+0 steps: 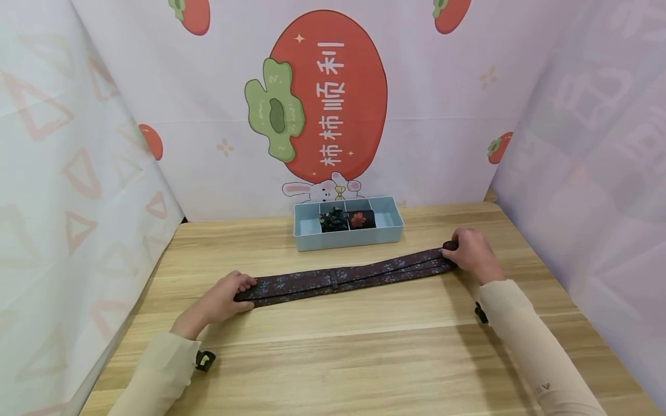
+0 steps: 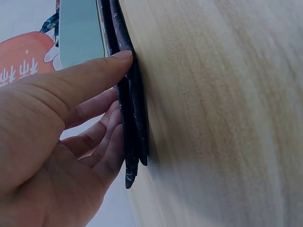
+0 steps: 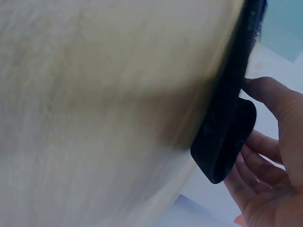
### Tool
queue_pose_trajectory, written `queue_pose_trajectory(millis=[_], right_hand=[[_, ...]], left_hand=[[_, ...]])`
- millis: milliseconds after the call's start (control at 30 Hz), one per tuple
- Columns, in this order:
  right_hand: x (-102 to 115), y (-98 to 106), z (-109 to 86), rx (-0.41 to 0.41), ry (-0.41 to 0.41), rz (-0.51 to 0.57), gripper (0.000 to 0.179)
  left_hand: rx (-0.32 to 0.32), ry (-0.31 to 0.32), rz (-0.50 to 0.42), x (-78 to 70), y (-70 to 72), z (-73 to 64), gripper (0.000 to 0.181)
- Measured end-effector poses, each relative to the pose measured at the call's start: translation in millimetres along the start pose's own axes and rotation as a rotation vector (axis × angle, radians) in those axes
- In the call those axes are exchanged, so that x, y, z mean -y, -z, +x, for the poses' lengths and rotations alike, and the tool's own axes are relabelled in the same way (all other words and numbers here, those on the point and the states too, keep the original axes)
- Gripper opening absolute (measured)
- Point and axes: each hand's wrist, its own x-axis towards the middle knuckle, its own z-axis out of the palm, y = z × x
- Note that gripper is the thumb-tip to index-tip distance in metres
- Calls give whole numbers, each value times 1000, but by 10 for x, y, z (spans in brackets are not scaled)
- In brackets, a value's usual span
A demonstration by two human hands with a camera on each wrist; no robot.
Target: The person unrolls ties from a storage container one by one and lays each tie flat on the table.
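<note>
A dark necktie [image 1: 364,276] with blue flowers lies folded lengthwise across the wooden table, slanting slightly up to the right. My left hand [image 1: 225,298] pinches its left end. In the left wrist view the thumb presses one face of the layered tie [image 2: 137,104], with the fingers behind it. At the other end, my right hand [image 1: 474,257] holds the tie between thumb and fingers. The right wrist view shows that end of the tie [image 3: 210,137] bent back into an open loop beside the fingers.
Behind the tie stands a light blue divided box [image 1: 350,238]. Its middle compartments hold a dark patterned roll [image 1: 333,219] and a black roll with a red flower [image 1: 361,219]. Printed cloth [image 1: 442,115] hangs behind and along both sides of the table [image 1: 333,358].
</note>
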Motion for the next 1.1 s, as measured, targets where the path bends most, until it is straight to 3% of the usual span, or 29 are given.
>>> queue_pose_trajectory(millis=[233, 433, 867, 1100], right_hand=[[-25, 35, 3, -20, -34, 21, 32], [-155, 156, -36, -50, -60, 73, 29], [-437, 255, -194, -138, -146, 73, 29], [-440, 291, -193, -144, -108, 70, 36]], left_hand=[[-2, 4, -10, 0, -7, -6, 43], [-3, 7, -21, 2, 2, -5, 43], [5, 9, -21, 13, 32, -5, 43], [7, 4, -18, 46, 28, -8, 43]])
